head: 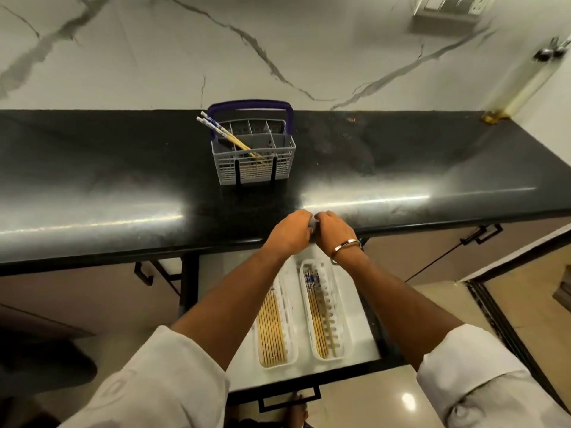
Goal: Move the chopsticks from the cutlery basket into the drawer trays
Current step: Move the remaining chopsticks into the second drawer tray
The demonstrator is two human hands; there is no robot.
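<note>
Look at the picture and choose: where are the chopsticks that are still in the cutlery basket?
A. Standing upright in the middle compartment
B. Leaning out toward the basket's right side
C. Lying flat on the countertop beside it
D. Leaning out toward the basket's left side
D: the two chopsticks slant up and out over the left end of the cutlery basket, patterned ends highest, their tips down inside it.

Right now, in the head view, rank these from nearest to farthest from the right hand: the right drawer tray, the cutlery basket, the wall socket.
From the right hand:
1. The right drawer tray, just below the hand in the open drawer.
2. The cutlery basket, up and to the left on the black counter, two chopsticks leaning in it.
3. The wall socket, far upper right on the marble wall.
</note>
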